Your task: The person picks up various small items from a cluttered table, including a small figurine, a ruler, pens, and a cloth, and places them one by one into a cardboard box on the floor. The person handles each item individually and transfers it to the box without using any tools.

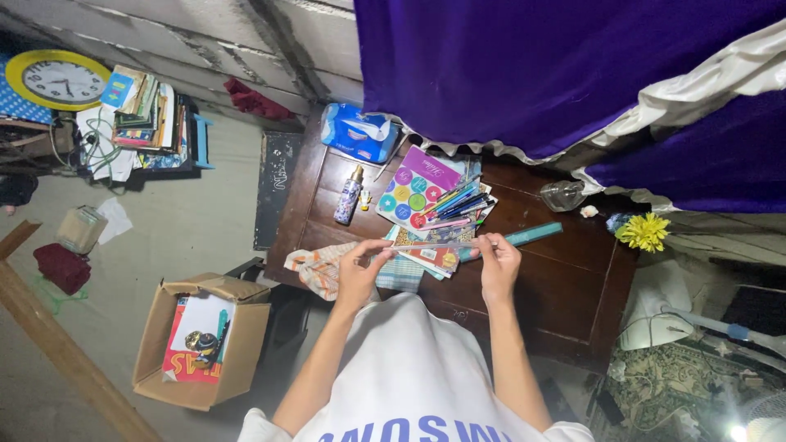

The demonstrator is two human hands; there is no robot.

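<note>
My left hand point(360, 270) and my right hand point(498, 263) hold a thin clear ruler point(434, 245) by its two ends, level above the dark wooden table point(540, 286). A teal ruler point(528, 236) juts out to the right just past my right hand; whether that hand touches it I cannot tell. Under the clear ruler lie colourful booklets and a bunch of pens and pencils point(454, 200) on a pad with coloured circles point(409, 196). A folded cloth point(323, 266) lies by my left hand.
A small spray bottle point(348, 195), a blue tissue pack point(359, 131), a glass jar point(562, 195) and a yellow flower point(644, 231) are on the table. On the floor to the left stands an open cardboard box point(201, 340). Purple curtain point(557, 74) hangs behind.
</note>
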